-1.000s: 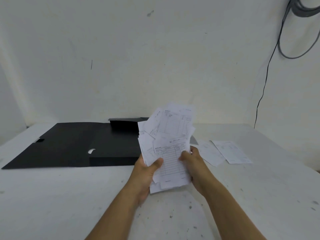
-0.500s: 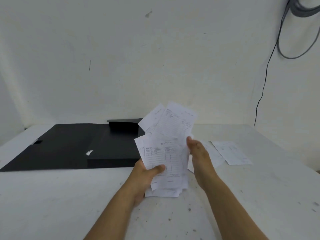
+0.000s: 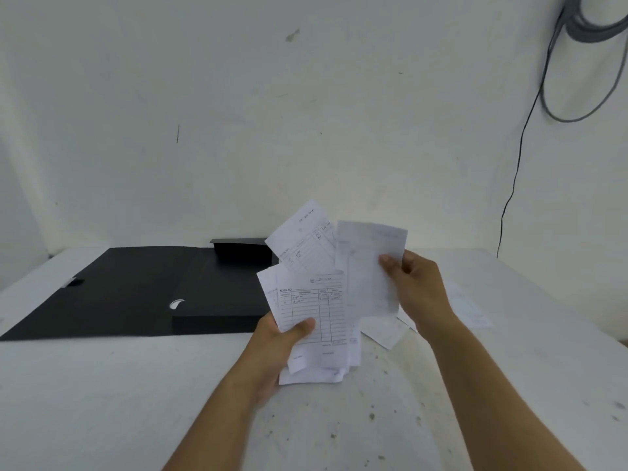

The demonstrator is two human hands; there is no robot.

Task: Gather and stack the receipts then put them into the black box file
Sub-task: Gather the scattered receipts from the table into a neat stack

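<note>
Holding a messy fan of receipts [image 3: 311, 311] in the left hand [image 3: 278, 348] while the right hand [image 3: 416, 283] pinched one loose sheet [image 3: 368, 266], slips looked likely; box file [image 3: 142, 290] sat open left of both hands.

White table [image 3: 136, 402], surface speckled with dark marks. Black box file [image 3: 142, 294] lies open and flat at back left. Loose receipts [image 3: 469, 309] on the right, blurred, perhaps two or three sheets overlapping.
</note>
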